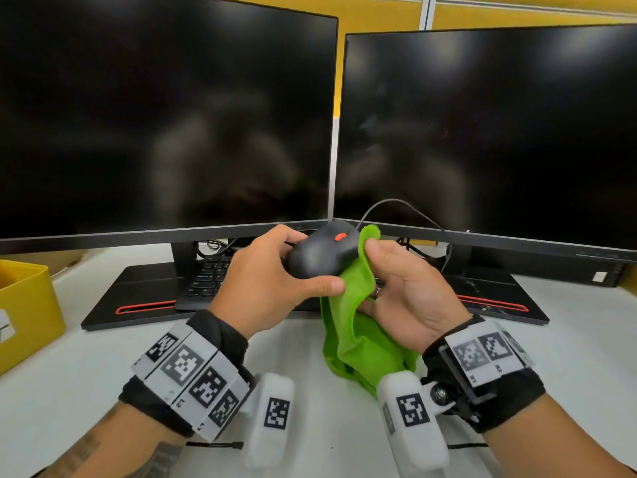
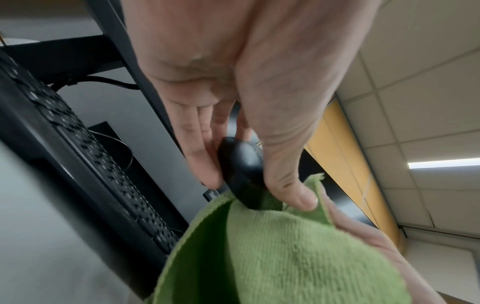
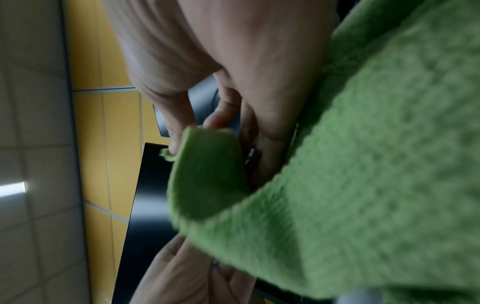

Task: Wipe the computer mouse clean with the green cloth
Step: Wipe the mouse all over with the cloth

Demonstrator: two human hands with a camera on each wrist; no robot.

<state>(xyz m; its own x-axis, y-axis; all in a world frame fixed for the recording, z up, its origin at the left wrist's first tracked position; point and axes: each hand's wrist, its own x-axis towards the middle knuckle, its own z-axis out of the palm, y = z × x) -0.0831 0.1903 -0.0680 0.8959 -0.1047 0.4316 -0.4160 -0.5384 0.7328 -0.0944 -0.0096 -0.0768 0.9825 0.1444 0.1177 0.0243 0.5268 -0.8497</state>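
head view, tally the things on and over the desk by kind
monitors: 2, left monitor and right monitor
keyboards: 1, keyboard
computer mice: 1, mouse, held by the left hand
cloths: 1, green cloth, held by the right hand
yellow bins: 1, yellow bin
total: 6

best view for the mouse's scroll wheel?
Head view: the mouse faces the camera, orange scroll wheel visible. Left wrist shows only the mouse's dark body between the left hand's fingers; right wrist mostly green cloth, no wheel.
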